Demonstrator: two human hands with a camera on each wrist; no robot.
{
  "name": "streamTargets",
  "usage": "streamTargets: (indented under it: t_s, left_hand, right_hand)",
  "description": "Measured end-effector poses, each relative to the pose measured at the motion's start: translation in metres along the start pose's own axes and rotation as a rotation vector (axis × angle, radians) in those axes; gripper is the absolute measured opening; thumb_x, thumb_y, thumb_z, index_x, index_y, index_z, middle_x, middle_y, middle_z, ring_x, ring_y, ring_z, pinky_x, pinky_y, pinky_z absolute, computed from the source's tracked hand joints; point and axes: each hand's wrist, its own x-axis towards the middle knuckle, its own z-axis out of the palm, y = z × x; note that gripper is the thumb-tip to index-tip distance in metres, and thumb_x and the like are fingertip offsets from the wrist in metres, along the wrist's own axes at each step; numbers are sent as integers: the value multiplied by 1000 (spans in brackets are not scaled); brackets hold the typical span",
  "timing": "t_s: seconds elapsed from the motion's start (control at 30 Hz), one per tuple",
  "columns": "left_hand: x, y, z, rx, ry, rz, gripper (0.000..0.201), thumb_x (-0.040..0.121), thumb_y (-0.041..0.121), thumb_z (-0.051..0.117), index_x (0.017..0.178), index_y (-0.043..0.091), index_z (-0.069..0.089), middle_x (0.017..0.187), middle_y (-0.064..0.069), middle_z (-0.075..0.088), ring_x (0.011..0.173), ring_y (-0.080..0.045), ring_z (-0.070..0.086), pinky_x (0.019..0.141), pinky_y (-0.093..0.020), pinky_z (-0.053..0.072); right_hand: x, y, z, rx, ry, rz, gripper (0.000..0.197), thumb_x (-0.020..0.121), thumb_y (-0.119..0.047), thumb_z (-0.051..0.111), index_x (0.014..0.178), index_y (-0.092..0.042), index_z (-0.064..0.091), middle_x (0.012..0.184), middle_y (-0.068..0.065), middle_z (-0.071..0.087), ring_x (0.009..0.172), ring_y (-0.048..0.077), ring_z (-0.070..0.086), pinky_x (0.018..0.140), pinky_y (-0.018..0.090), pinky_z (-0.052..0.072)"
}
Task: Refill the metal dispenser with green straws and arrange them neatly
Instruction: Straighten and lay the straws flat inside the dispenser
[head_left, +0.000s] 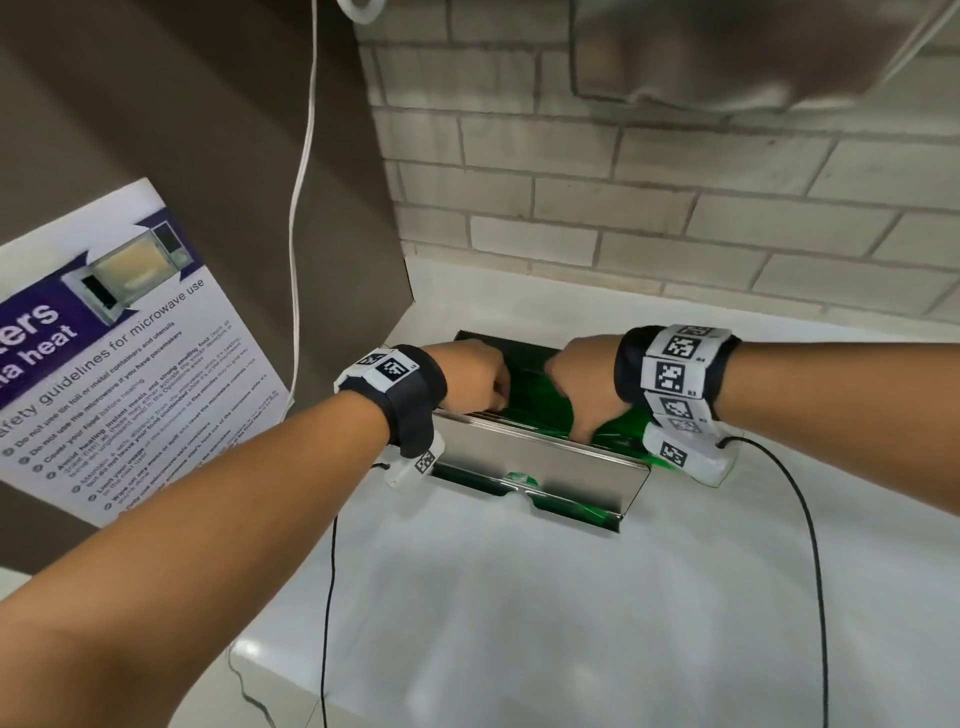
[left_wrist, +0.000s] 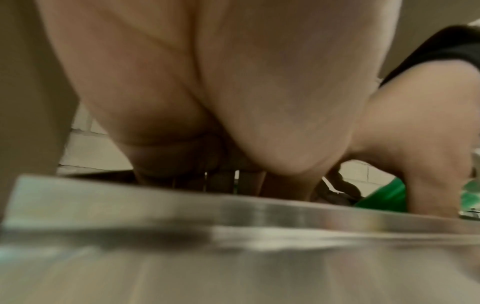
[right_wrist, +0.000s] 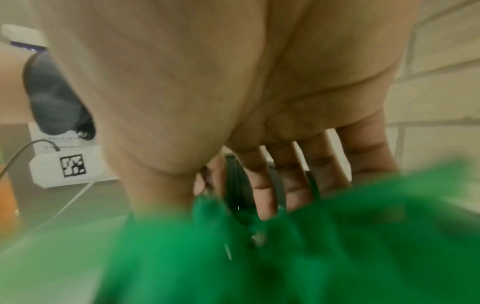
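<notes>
A metal dispenser (head_left: 540, 462) stands on the white counter with its top open and green straws (head_left: 535, 392) piled inside. More straws show in its lower front slot (head_left: 571, 506). My left hand (head_left: 496, 402) dips into the left end of the box. In the left wrist view its fingers (left_wrist: 166, 164) point down behind the steel front wall (left_wrist: 233, 226), which hides their tips. My right hand (head_left: 576, 421) reaches into the right end. In the right wrist view its fingers (right_wrist: 265, 185) are straight and spread, pushed down among the green straws (right_wrist: 285, 257).
A microwave safety poster (head_left: 119, 364) leans against the brown panel on the left, with a white cable (head_left: 301, 208) hanging beside it. A brick wall (head_left: 675, 208) closes the back. Bare white counter (head_left: 519, 597) lies in front of the dispenser, crossed by black wrist cables (head_left: 810, 545).
</notes>
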Motion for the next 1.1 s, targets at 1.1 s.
streamTargets:
  t_s: [1.1]
  left_hand:
    - [-9, -2, 3, -116, -64, 85, 32, 100, 41, 54, 123, 19, 61, 99, 4, 63, 87, -18, 56, 68, -26, 41]
  right_hand:
    - [-23, 18, -12, 609, -180, -56, 46, 95, -58, 49, 106, -16, 65, 77, 0, 69, 56, 15, 59, 53, 27, 50]
